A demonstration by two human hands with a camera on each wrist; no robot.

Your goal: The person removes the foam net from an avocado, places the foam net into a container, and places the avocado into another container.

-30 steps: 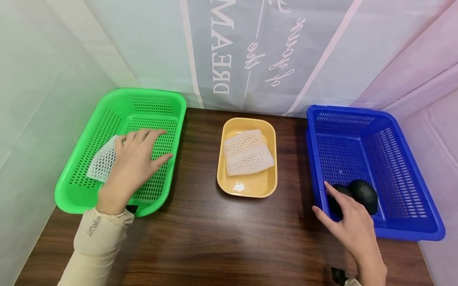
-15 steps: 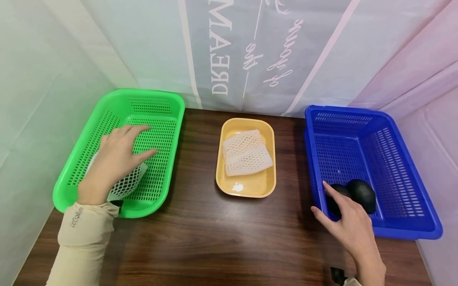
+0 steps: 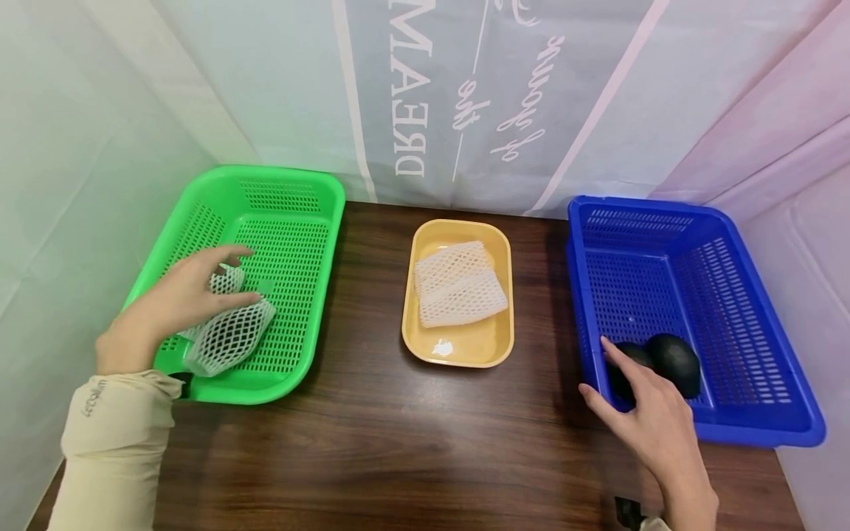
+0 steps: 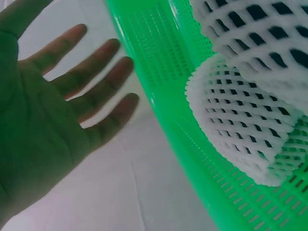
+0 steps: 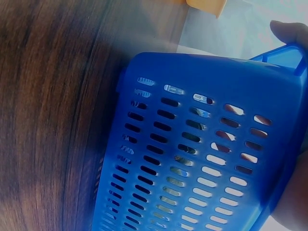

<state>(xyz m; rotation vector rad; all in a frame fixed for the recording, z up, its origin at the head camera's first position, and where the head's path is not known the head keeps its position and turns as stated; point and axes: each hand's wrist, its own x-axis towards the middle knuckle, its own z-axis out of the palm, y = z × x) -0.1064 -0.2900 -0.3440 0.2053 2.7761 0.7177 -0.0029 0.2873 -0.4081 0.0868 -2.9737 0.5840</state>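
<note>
My left hand (image 3: 175,295) hovers over the left side of the green basket (image 3: 335,243), holding nothing. Its fingers are spread in the left wrist view, beside the basket's rim. Below it lies a dark object in a white foam net sleeve (image 3: 231,339), with a second netted object (image 4: 240,118) next to it, partly hidden by the hand in the head view. My right hand (image 3: 654,413) rests at the near-left rim of the blue basket (image 3: 757,295), thumb outside, index fingertip at the rim, other fingers hidden. Beside it, inside, are two smooth dark rounded objects (image 3: 674,365).
Between the baskets stands a small yellow tray (image 3: 458,352) bearing two flat foam net sleeves (image 3: 461,295). All three containers are on a dark wooden table (image 3: 425,442). A printed cloth (image 3: 478,96) hangs behind them, with pale drapes at both sides.
My left hand has moved left across the green basket, uncovering the netted dark object now lying near its front. My right hand has stayed at the blue basket's rim.
</note>
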